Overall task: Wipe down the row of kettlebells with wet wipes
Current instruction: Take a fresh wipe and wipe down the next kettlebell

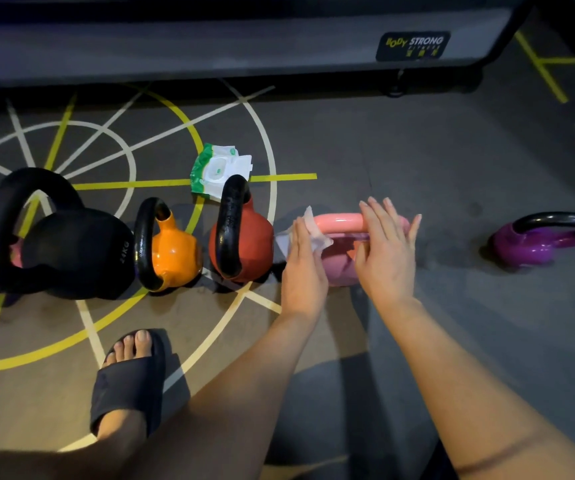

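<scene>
Your left hand [305, 258] lies flat, fingers straight and close together, pressing the wet wipe [317, 233] against the left shoulder of the pink kettlebell [343, 268] — no pinch, just palm and fingers bearing on the crumpled sheet, whose pale corners stick out past your fingers. Your right hand [386, 251] is spread and relaxed over the right half of the same bell, fingers laid across its handle and curled round nothing. I judge it is there to steady the bell so that it does not rock or slide under the rubbing.

The bell stands on the floor [417, 150] directly between your hands, its thick, smooth pink handle running crossways on top and its rounded, darker body showing in the gap below. The coating looks glossy, so the thin, damp wipe should glide over it and fold easily into the curve under the handle.

Just left of the pink kettlebell stands the red kettlebell [248, 244] with a shiny black handle, then the orange kettlebell [173, 252], then the big matt black kettlebell [78, 254] — a tight row, which leaves your left hand little room on that side. Well to the right of the pink kettlebell sits the purple kettlebell [528, 244], apart from the others. Behind the pink kettlebell and to its left, the green-and-white pack of wipes [216, 171] rests on the lined floor, near enough to reach for a fresh sheet.
</scene>
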{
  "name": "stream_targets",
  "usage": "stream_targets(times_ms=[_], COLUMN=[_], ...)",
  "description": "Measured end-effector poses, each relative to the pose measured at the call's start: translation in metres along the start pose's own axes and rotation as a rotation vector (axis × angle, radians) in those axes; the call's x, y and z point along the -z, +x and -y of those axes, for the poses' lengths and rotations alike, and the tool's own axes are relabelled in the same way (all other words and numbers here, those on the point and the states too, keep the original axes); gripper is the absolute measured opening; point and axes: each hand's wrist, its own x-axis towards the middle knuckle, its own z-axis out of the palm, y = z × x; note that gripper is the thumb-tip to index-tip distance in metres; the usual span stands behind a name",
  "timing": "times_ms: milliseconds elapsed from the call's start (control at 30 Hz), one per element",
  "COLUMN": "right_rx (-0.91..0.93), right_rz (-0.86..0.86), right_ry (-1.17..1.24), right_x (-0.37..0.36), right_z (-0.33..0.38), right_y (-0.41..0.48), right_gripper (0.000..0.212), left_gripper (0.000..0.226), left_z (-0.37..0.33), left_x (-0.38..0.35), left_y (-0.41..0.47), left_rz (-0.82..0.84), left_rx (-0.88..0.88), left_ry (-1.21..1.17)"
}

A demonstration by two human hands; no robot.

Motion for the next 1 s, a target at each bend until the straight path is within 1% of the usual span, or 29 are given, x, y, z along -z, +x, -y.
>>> stream_targets(times_ms=[67,133,167,233,300,367,400,433,500,600,633,667,700,800,867,933,1000], right_rx=[-0.02,-0.027,-0.029,-0.024,-0.02,-0.018,-0.02,-0.024,-0.033,-0.026,-0.019,-0.009,-0.002,-0.008,-0.026,-0.039,-0.061], right_rz=[-0.004,0.007,0.009,0.011,0.007,0.003,-0.002,-0.006,-0.016,-0.022,-0.022,-0.02,-0.019,-0.01,-0.007,-0.016,-0.025], right_ry=[-0.017,-0.018,-0.014,-0.003,0.002,0.009,0.014,0.022,0.038,0.048,0.049,0.048,0.047,0.062,0.065,0.064,0.07], right_x=[-0.001,-0.002,-0.003,-0.004,-0.004,-0.004,-0.004,-0.004,-0.004,-0.005,-0.005,-0.004,-0.003,-0.002,-0.003,-0.004,-0.004], right_z=[0.002,0.004,0.003,0.002,0.0,0.0,0.0,0.001,0.003,0.003,0.002,0.001,0.0,-0.001,0.001,0.005,0.008], right_y=[0.0,0.001,0.001,0.001,0.001,0.001,0.001,0.001,0.0,0.0,0.001,0.0,0.0,0.001,0.0,-0.001,-0.001], right_gripper=[0.066,0.067,0.068,0.069,0.07,0.069,0.067,0.067,0.066,0.066,0.067,0.067,0.068,0.068,0.065,0.064,0.066], left_gripper=[0.059,0.037,0.03,0.025,0.022,0.021,0.02,0.019,0.018,0.019,0.022,0.023,0.023,0.015,0.011,0.012,0.018], left_z=[0.007,0.006,0.003,-0.005,-0.014,-0.014,-0.012,-0.008,0.0,0.007,0.007,0.006,0.003,-0.003,-0.001,0.001,0.003], left_x=[0.0,0.001,0.001,-0.004,-0.007,-0.005,-0.003,-0.002,0.001,0.01,0.012,0.013,0.013,0.01,0.008,0.009,0.011], left_y=[0.007,0.017,0.021,0.019,0.01,0.004,0.004,0.007,0.018,0.043,0.048,0.05,0.049,0.027,0.023,0.031,0.041], left_rz=[0.06,0.182,0.199,0.097,-0.044,-0.13,-0.146,-0.14,-0.074,0.131,0.171,0.171,0.133,-0.061,-0.138,-0.12,-0.034], left_rx=[0.089,0.242,0.308,0.384,0.371,0.292,0.26,0.247,0.266,0.359,0.39,0.411,0.404,0.291,0.227,0.21,0.256], left_ry=[-0.023,0.032,0.038,-0.097,-0.247,-0.24,-0.216,-0.192,-0.136,-0.086,-0.072,-0.07,-0.088,-0.215,-0.225,-0.157,-0.098])
